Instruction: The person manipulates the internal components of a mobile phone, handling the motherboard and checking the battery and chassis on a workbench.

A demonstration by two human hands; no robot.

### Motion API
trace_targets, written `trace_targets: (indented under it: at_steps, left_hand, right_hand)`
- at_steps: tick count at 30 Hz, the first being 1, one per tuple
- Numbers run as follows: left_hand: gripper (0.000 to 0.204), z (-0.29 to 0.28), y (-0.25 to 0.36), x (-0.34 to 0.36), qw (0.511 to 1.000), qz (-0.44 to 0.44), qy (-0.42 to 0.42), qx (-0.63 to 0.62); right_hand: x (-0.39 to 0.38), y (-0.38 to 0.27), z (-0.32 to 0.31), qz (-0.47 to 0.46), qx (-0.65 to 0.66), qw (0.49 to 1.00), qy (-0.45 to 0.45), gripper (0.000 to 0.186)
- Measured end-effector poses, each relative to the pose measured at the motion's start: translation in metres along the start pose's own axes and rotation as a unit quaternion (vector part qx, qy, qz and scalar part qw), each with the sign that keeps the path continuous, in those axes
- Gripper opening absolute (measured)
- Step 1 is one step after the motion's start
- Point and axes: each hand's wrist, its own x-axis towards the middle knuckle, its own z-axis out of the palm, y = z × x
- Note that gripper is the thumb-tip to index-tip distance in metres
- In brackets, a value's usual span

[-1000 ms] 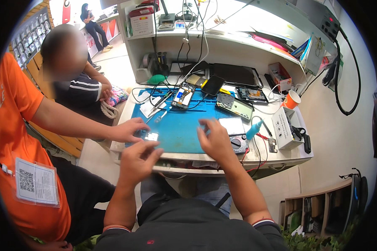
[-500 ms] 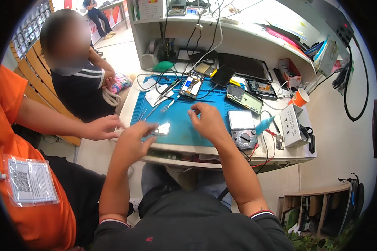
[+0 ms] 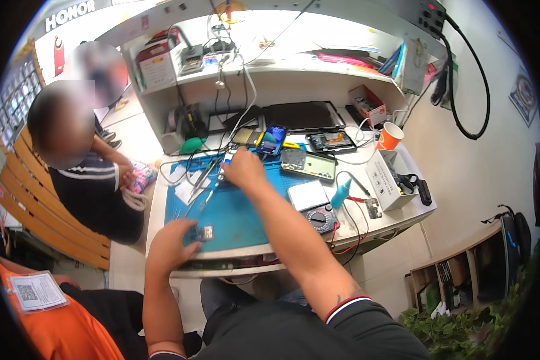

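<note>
My left hand (image 3: 174, 241) is at the front left of the blue mat (image 3: 237, 222), its thumb and fingers apart on either side of the near end of a small circuit board (image 3: 207, 233). Farther up the mat, my right hand (image 3: 246, 170) curls its fingers over an opened phone (image 3: 227, 158), covering most of it. Left of that phone lie white paper pieces (image 3: 185, 187) and thin tools. A phone with a lit screen (image 3: 273, 140) lies behind my right hand, and an opened green-framed phone body (image 3: 309, 165) lies to its right.
Right of the mat are an analog multimeter (image 3: 321, 219), a teal bottle (image 3: 341, 193), a white box (image 3: 390, 179) and an orange cup (image 3: 390, 136). Cables hang from the shelf (image 3: 198, 75). A person sits at left; another in orange (image 3: 48, 327) is beside me.
My right hand has moved forward and left onto the opened phone. My left hand stays by the small board. The dark phone's screen now glows. The co-worker's hand has withdrawn; the view has shifted.
</note>
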Motion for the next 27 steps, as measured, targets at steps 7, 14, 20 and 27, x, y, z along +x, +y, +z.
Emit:
trace_targets:
  at_steps: [7,14,20,27]
  left_hand:
    - [0.04,0.002,0.018,-0.008,0.997,-0.002,0.069,-0.039]
    - [0.032,0.006,0.019,-0.01,0.991,-0.013,0.118,-0.064]
    - [0.028,0.002,0.02,-0.006,0.987,-0.007,0.138,-0.076]
    - [0.027,0.007,0.012,-0.007,0.981,0.012,0.166,-0.096]
  right_hand:
    - [0.02,0.006,-0.002,0.077,0.035,0.996,-0.015,0.086]
    - [0.026,0.01,0.001,0.106,0.065,0.992,-0.021,0.093]
    - [0.033,0.008,0.001,0.1,0.057,0.993,-0.034,0.08]
    - [0.039,0.013,0.001,0.11,0.072,0.99,-0.044,0.092]
